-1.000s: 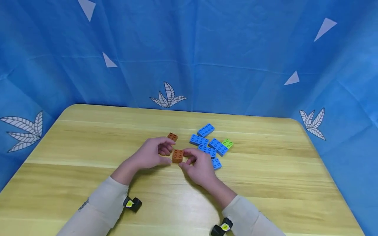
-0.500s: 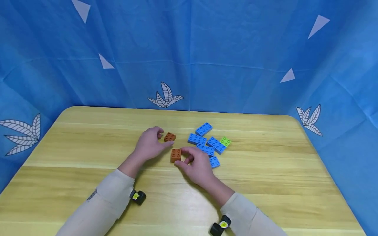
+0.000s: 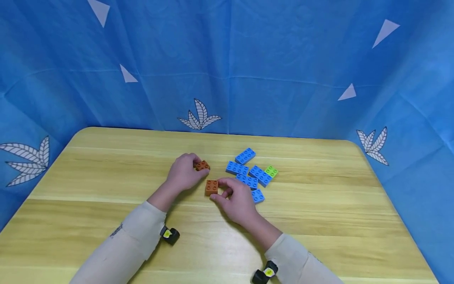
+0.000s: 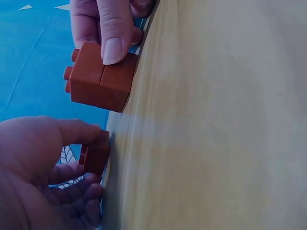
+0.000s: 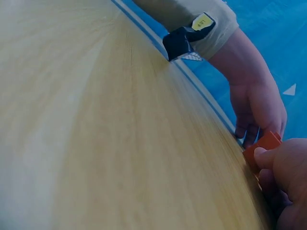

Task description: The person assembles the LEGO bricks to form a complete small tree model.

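Note:
My right hand pinches a stack of two brown toy bricks between thumb and fingers in the middle of the table. The seam between the two bricks shows in the left wrist view, with studs on the upper one. Just behind and left of the stack, my left hand has its thumb and fingers on opposite sides of a single brown brick. That brick sits low on the tabletop in the left wrist view, partly covered by the thumb.
Several blue bricks lie loosely grouped right of the hands, one partly hidden behind the right hand. A lime green brick touches this group at its right side. The wooden table ends at a blue patterned curtain.
My left hand has moved from beside the stack back to the single brown brick and closed its fingers on it. The right hand keeps the stack in nearly the same spot.

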### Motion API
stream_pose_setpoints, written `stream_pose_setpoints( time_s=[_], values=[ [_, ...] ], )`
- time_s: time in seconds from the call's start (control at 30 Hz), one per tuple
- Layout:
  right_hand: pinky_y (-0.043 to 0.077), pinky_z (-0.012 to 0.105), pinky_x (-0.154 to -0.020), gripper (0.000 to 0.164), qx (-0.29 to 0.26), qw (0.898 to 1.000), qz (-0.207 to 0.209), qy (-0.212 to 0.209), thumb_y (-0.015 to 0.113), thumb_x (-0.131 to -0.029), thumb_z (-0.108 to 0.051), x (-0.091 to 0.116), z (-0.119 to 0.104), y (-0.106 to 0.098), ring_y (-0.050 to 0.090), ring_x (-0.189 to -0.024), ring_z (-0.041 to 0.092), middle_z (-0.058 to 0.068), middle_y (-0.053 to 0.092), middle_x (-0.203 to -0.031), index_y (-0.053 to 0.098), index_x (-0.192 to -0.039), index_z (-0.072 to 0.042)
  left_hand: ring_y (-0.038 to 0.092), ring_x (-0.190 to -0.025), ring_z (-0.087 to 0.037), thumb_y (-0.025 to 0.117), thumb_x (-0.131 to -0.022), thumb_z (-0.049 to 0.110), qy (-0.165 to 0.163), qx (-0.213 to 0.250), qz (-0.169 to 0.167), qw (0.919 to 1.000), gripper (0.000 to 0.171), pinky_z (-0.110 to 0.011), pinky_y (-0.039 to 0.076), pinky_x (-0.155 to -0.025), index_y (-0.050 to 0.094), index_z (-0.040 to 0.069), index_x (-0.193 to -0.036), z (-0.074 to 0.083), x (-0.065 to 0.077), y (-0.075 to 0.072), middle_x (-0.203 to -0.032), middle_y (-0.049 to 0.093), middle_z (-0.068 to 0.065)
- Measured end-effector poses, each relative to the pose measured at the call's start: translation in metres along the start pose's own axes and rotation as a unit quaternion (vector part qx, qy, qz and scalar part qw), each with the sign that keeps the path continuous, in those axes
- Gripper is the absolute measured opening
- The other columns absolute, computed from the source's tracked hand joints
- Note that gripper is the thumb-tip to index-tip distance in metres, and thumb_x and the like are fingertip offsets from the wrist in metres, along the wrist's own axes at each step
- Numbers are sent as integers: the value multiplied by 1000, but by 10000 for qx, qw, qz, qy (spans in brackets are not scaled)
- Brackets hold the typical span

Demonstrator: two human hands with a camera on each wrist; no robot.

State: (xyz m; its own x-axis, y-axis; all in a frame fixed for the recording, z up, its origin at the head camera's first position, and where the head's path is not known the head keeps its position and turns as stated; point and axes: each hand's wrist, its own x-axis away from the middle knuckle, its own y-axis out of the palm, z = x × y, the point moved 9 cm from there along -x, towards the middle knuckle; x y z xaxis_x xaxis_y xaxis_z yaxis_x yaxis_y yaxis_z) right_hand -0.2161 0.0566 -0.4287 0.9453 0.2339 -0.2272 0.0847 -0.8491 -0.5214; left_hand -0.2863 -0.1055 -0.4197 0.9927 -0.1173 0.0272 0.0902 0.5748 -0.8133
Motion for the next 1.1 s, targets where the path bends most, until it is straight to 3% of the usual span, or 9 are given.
stream_pose_setpoints(
  time_s=[0.3, 0.57, 0.87, 1.1],
  values=[
    [52, 28, -60, 34, 15, 10000, 26, -74, 84, -83, -16, 1, 0, 0, 61, -68, 4, 0, 70, -102, 71, -114, -9, 58, -83, -21, 78, -89, 25, 524, 1172, 66, 9917, 36, -35, 51, -71, 68, 4, -117, 2, 18, -6, -101, 62, -6],
    [53, 27, -61, 33, 54, 10000, 39, -66, 84, -83, -15, 0, -1, 0, 61, -68, 5, 0, 70, -101, 71, -113, -8, 62, -88, -20, 79, -89, 16, 816, 1916, 178, 9779, 35, -34, 55, -75, 69, 6, -121, 6, 32, -12, -109, 61, -6],
    [52, 27, -60, 32, 109, 9999, 64, -118, 85, -83, -17, -1, 1, 1, 60, -68, 4, -2, 70, -101, 72, -112, -11, 61, -84, -20, 78, -89, 13, 1231, 2202, -330, 9671, 30, -36, 52, -72, 71, 8, -118, 20, 43, -7, -102, 63, -2],
    [53, 27, -61, 32, 139, 9997, 64, -175, 85, -83, -16, -1, 0, 2, 61, -69, 4, -2, 69, -101, 72, -112, -10, 59, -85, -20, 79, -88, 14, 1372, 2275, -422, 9632, 29, -37, 51, -72, 73, 10, -116, 23, 45, -5, -101, 63, -1]
  ],
)
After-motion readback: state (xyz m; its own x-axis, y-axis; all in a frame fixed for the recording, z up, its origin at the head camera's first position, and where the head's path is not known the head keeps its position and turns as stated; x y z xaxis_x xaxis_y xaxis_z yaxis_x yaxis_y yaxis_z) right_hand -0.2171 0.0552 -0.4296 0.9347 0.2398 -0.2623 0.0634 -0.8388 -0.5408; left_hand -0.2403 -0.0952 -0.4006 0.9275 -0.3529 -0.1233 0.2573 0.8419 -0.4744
